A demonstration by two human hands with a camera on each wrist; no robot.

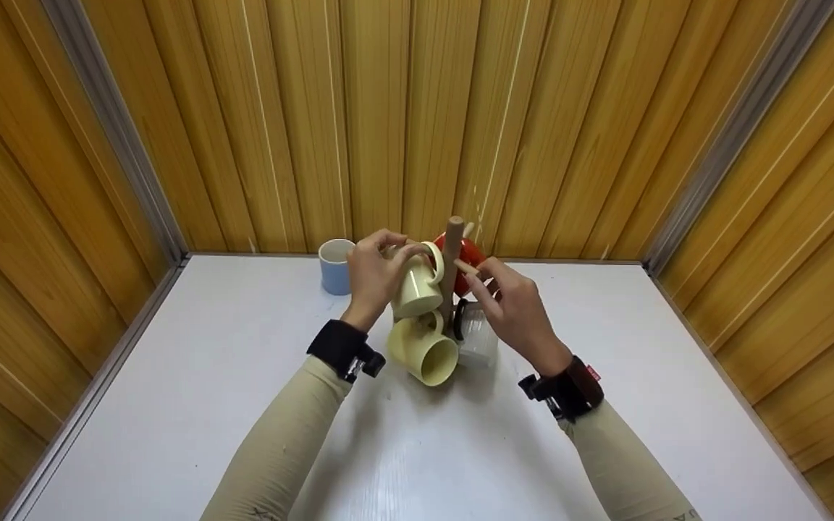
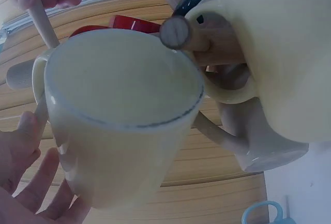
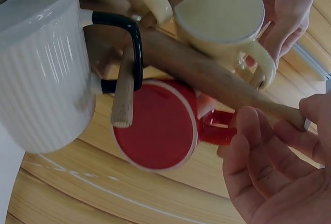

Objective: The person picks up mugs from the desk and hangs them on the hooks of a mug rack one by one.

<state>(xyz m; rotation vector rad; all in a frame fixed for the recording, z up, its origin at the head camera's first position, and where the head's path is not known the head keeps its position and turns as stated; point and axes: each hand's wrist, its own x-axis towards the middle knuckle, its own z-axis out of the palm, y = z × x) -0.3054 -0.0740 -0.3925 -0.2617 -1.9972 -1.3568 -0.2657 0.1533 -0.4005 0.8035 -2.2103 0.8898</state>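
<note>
My left hand (image 1: 377,271) grips a cream mug (image 1: 418,286), its handle close beside the upright post of a wooden mug tree (image 1: 453,231). In the left wrist view the mug's flat base (image 2: 124,79) faces the camera. My right hand (image 1: 522,307) pinches a wooden peg (image 1: 466,267) of the tree between thumb and fingers. Below the held mug, a second cream mug (image 1: 406,347) hangs with its mouth towards me. A white ribbed mug (image 3: 46,74) with a black handle hangs on a peg, and a red mug (image 3: 155,125) hangs behind the post.
A blue mug (image 1: 335,271) stands upright on the white table (image 1: 243,362), left of the tree and partly behind my left hand. Wood-patterned panels (image 1: 373,108) rise behind the table and along both sides.
</note>
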